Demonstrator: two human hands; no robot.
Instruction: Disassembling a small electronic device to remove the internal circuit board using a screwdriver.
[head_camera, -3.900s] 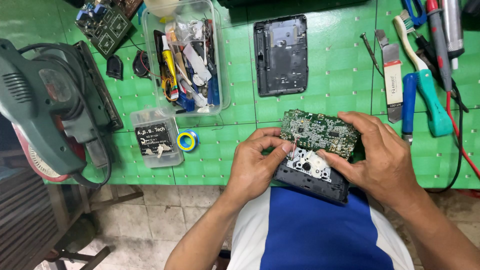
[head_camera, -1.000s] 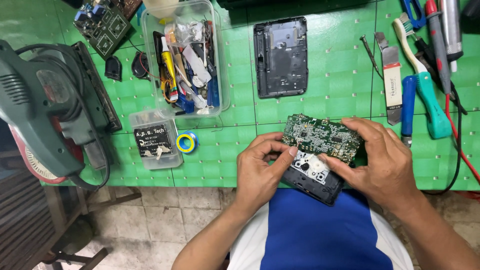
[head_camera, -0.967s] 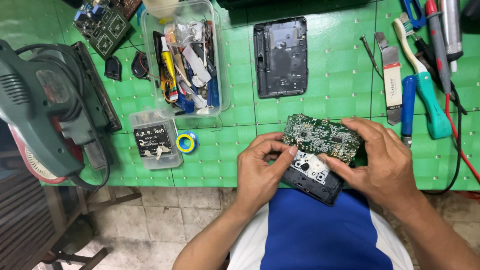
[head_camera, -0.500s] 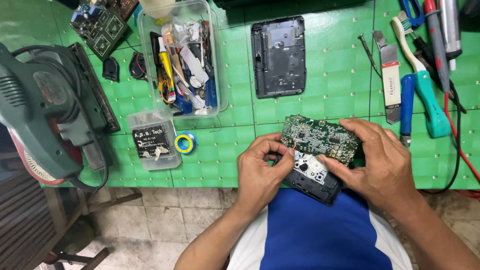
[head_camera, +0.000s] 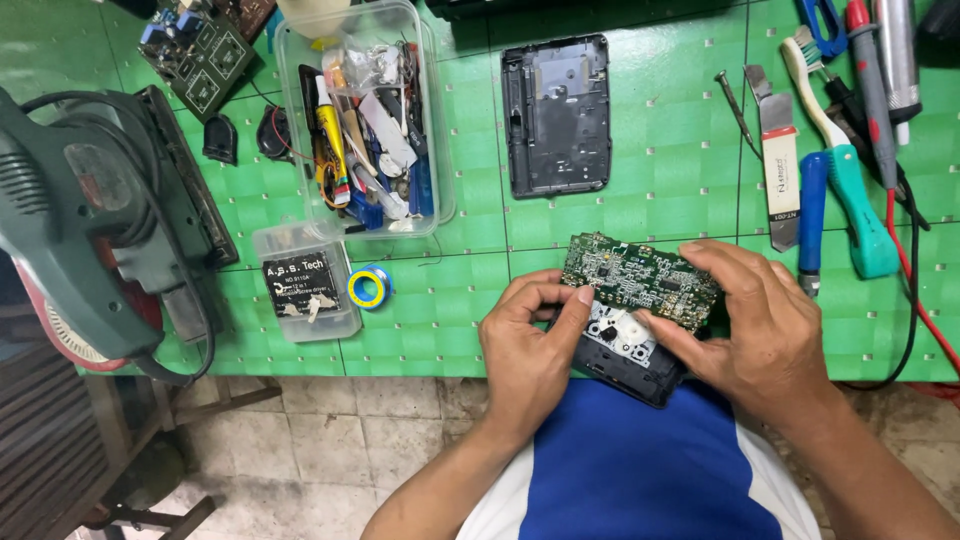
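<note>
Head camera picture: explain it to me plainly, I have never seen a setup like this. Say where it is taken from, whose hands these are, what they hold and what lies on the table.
The camera sits on a person's head and looks down at a green table. Both hands are that person's own. The left hand and right hand hold a green circuit board tilted over a black case with a white inner part. On the table lie a second black case shell, a clear tub of small parts, a small clear box, a roll of tape, a power saw at the left and hand tools at the right.

circuit board (head_camera: 640, 280) on casing (head_camera: 625, 355) | back cover (head_camera: 556, 115) behind | parts tub (head_camera: 365, 120) left | toothbrush (head_camera: 835, 160) right
</note>
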